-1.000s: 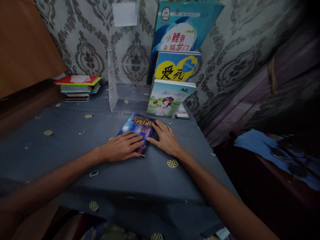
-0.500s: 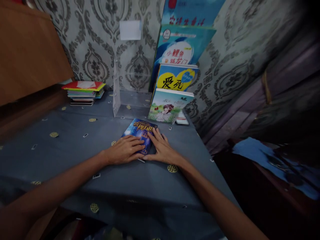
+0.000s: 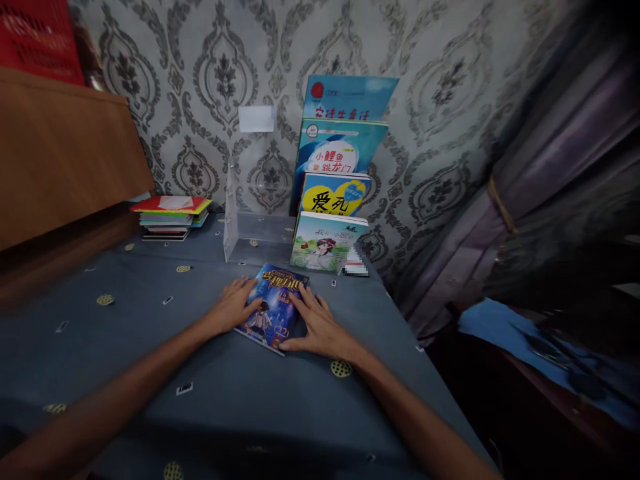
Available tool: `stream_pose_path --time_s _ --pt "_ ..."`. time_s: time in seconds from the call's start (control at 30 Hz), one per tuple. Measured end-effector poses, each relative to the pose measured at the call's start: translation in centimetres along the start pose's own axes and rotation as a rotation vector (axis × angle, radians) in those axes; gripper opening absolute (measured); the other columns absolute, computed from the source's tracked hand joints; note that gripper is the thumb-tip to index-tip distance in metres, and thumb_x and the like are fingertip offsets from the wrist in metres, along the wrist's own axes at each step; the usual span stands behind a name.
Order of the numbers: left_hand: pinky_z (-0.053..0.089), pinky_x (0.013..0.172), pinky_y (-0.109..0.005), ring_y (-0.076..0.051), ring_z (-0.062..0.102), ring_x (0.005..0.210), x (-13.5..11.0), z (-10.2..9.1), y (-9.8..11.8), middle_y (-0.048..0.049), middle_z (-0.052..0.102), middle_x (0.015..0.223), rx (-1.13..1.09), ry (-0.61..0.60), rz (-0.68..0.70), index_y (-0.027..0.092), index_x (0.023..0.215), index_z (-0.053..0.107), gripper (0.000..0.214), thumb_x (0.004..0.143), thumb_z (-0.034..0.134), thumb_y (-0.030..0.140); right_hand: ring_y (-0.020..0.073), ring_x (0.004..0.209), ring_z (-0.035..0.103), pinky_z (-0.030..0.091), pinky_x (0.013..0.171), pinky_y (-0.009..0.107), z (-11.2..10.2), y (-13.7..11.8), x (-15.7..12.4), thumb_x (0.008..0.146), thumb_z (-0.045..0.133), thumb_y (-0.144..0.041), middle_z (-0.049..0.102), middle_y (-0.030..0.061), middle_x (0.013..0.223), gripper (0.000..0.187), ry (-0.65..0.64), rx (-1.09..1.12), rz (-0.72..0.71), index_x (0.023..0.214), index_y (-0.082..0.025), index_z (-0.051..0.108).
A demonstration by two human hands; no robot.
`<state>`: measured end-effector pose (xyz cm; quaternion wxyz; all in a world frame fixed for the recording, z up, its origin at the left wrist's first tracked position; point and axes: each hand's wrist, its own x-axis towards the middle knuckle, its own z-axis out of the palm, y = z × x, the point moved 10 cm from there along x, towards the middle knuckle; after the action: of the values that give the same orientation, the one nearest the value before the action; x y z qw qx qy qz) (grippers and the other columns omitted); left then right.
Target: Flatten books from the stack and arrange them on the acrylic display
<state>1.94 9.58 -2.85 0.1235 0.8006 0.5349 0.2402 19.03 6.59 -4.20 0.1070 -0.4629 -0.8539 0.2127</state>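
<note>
A blue paperback book point(image 3: 273, 310) with gold title lettering and a cartoon figure lies flat on the tablecloth, tilted slightly. My left hand point(image 3: 233, 308) rests along its left edge, fingers stretched out, thumb on the cover. Over the right edge lies my right hand point(image 3: 320, 325), its fingers spread and the thumb by the lower corner. Just behind the book, a clear acrylic rack point(image 3: 255, 250) holds picture books in its right half, stepped upward. The front one is a green-white book point(image 3: 327, 247); a yellow-and-blue book point(image 3: 333, 195) and teal books point(image 3: 345, 143) rise behind it.
A stack of books point(image 3: 170, 217) with a red-yellow top sits at the back left, beside a wooden panel point(image 3: 65, 147). Patterned wallpaper backs the table point(image 3: 240, 413). To the right hang curtains point(image 3: 465, 220), with a blue cloth point(image 3: 515, 333) below them.
My left hand has slid off the middle of the cover to the book's left edge, uncovering the figure. My right hand stays at the right edge. The view has tilted up.
</note>
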Motion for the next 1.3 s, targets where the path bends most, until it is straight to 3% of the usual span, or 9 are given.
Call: stream_pose_path --time_s 0.2,0.37,0.43,0.53,0.9,0.97,1.07,1.17,1.3 --pt "0.041 0.109 -0.046 -0.030 0.058 0.123 1.4 -0.7 -1.0 -0.0126 0.065 0.129 -0.438 0.038 -0.009 0.018 0.127 0.062 0.049 0.083 0.065 0.040 0.0401 0.151 -0.006 0.005 0.121 0.061 -0.5 -0.7 -0.3 0.062 0.062 -0.087 -0.002 0.0243 0.164 0.129 -0.019 0.057 0.007 0.158 -0.013 0.017" --pt "0.055 0.076 -0.026 -0.019 0.070 0.088 1.2 0.0 -4.2 -0.0082 0.074 0.101 -1.053 0.094 -0.429 0.014 0.111 0.066 0.038 0.076 0.075 0.025 0.0408 0.151 0.000 0.008 0.121 0.062 -0.8 -0.5 -0.3 0.068 0.063 -0.082 0.003 0.0229 0.164 0.120 -0.002 0.109 0.023 0.158 -0.014 0.021" --pt "0.056 0.066 -0.024 -0.016 0.070 0.072 0.8 1.3 -3.8 -0.0076 0.074 0.089 -1.224 0.006 -0.544 0.012 0.104 0.067 0.028 0.078 0.074 0.020 0.0403 0.151 0.002 0.011 0.121 0.061 -0.9 -0.3 -0.3 0.071 0.062 -0.081 0.005 0.0221 0.165 0.117 0.014 0.123 0.015 0.158 -0.014 0.021" --pt "0.058 0.060 -0.024 -0.015 0.069 0.062 0.4 2.4 -1.7 -0.0081 0.073 0.080 -1.384 -0.163 -0.533 0.010 0.094 0.068 0.014 0.081 0.072 0.015 0.0383 0.152 0.007 0.015 0.121 0.061 -1.2 -0.4 -0.3 0.077 0.058 -0.077 0.011 0.0179 0.165 0.105 0.061 0.164 -0.028 0.158 -0.020 0.023" --pt "0.061 0.067 -0.025 -0.017 0.073 0.066 0.1 1.7 -0.5 -0.0095 0.074 0.080 -1.532 -0.094 -0.474 0.008 0.089 0.069 0.007 0.084 0.064 0.005 0.0346 0.149 0.025 0.028 0.119 0.054 -2.9 0.7 0.0 0.086 0.057 -0.066 0.024 0.0190 0.162 0.084 0.247 0.293 -0.018 0.151 -0.017 0.037" --pt "0.061 0.068 -0.025 -0.018 0.074 0.070 0.3 1.6 -0.5 -0.0102 0.075 0.081 -1.521 -0.074 -0.476 0.008 0.090 0.069 0.008 0.084 0.064 0.005 0.0343 0.136 0.046 0.041 0.109 0.053 -3.9 2.0 0.0 0.083 0.064 -0.059 0.044 0.0192 0.150 0.081 0.348 0.373 0.040 0.149 -0.018 0.041" --pt "0.061 0.068 -0.025 -0.019 0.074 0.073 0.6 1.6 -0.2 -0.0107 0.075 0.082 -1.516 -0.069 -0.469 0.008 0.091 0.069 0.009 0.083 0.066 0.006 0.0239 0.089 0.067 0.056 0.075 0.038 -3.8 4.6 0.1 0.076 0.073 -0.050 0.070 0.0096 0.104 0.069 0.359 0.680 0.190 0.135 -0.019 0.053" --pt "0.060 0.066 -0.023 -0.018 0.073 0.070 1.4 2.1 0.6 -0.0099 0.075 0.082 -1.508 -0.094 -0.461 0.009 0.091 0.070 0.009 0.082 0.068 0.007 0.0144 0.059 0.059 0.042 0.047 0.023 -3.0 5.4 0.1 0.071 0.075 -0.052 0.065 0.0009 0.071 0.045 0.243 0.916 0.254 0.099 -0.018 0.065" --pt "0.059 0.062 -0.022 -0.015 0.070 0.062 3.0 2.6 2.3 -0.0083 0.075 0.079 -1.497 -0.150 -0.444 0.009 0.090 0.071 0.009 0.085 0.064 0.007 0.0093 0.050 0.050 0.027 0.041 0.019 -4.4 5.9 -0.6 0.066 0.076 -0.056 0.059 -0.0020 0.061 0.042 0.234 0.997 0.245 0.077 -0.018 0.061"
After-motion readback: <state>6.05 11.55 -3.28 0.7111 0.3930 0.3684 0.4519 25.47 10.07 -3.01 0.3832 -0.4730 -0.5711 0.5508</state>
